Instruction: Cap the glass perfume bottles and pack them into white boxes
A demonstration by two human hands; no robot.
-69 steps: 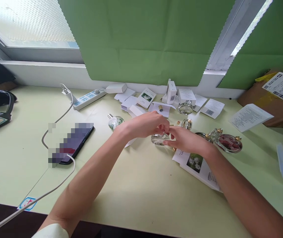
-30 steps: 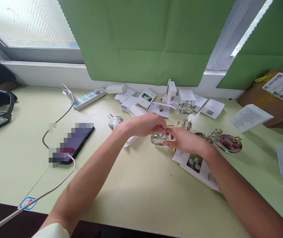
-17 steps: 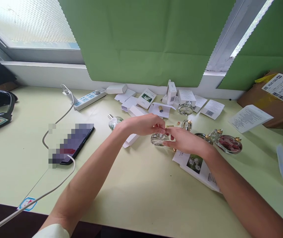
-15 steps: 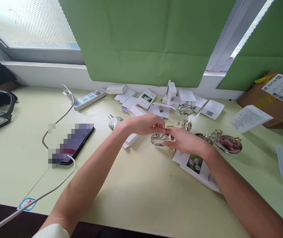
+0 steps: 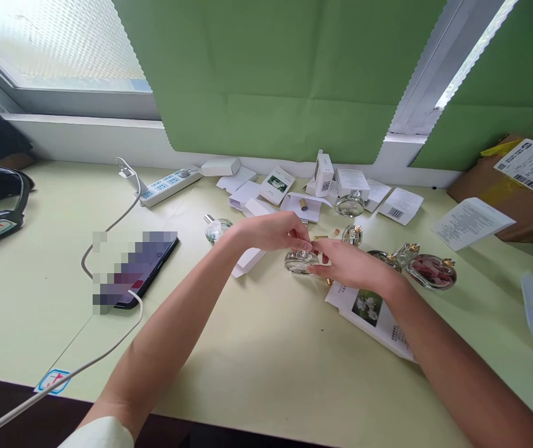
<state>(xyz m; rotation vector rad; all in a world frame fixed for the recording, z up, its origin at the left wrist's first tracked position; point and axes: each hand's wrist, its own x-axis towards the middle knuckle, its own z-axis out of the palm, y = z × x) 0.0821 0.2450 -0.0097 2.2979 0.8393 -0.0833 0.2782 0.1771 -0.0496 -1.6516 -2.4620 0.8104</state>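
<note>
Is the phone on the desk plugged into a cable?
Yes, a white cable runs into the near end of the phone lying on the desk.

- Two bare hands: the left hand [image 5: 270,230] and the right hand [image 5: 347,264], meeting mid-table.
- One clear glass bottle [image 5: 300,261] between the two hands.
- One gold cap [image 5: 319,238] at the fingertips.
- Four more glass bottles: round bottle [image 5: 216,229] to the left, far bottle [image 5: 349,204], small bottle [image 5: 352,234], red-tinted bottle [image 5: 431,271] to the right; further glassware beside the red one is too jumbled to count.
- One phone [image 5: 138,267] on the left.
- One power strip [image 5: 168,185], far left.
- One printed leaflet [image 5: 373,314] near the right forearm.
- One cardboard parcel [image 5: 518,186], far right.
- Small white cartons along the far edge: several, overlapping, number unclear.
</note>
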